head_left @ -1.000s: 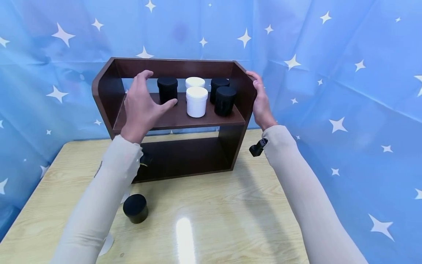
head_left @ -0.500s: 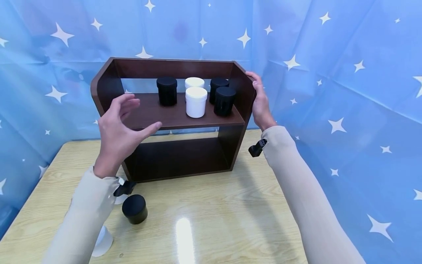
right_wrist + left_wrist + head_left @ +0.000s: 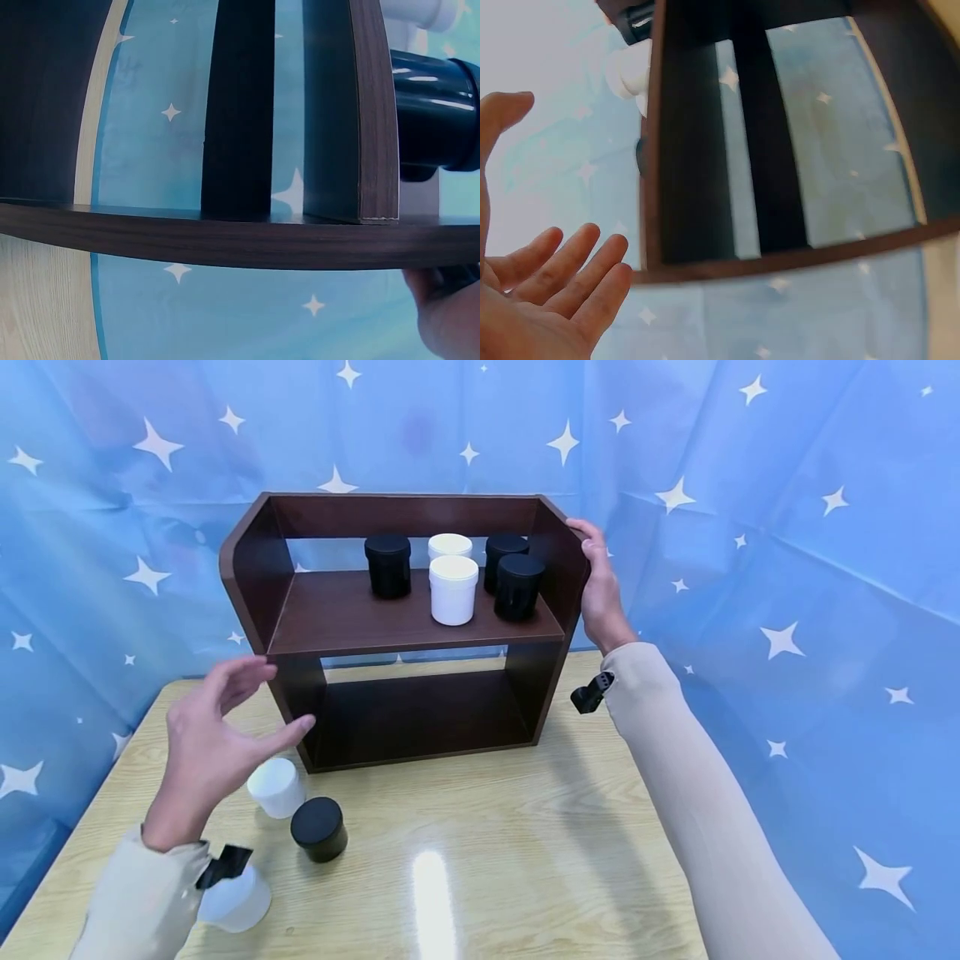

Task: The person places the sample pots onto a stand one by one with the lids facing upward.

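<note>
My right hand (image 3: 602,593) grips the right side panel of a dark brown two-tier shelf (image 3: 420,622), fingers at its edge. Holding nothing, my left hand (image 3: 213,739) hovers left of the shelf's lower left side, thumb and fingers spread apart. In the left wrist view the same hand (image 3: 551,300) shows bare fingers beside the upper board. On the upper tier stand a black lidded jar (image 3: 388,568), a white jar (image 3: 453,593) with another white one behind it, and two black jars near the right panel, the front one (image 3: 519,589) overlapping the other.
Near my left hand, a white jar (image 3: 277,789), a squat black jar (image 3: 318,831) and another white jar (image 3: 238,902), partly behind my wrist camera, stand on the wooden table (image 3: 480,827). A blue star-patterned curtain (image 3: 720,585) hangs behind and to the right.
My left hand has moved from beside the upper tier's left black jar down and left, over the table's left part. The right hand stays on the side panel; the jars stand where they were.
</note>
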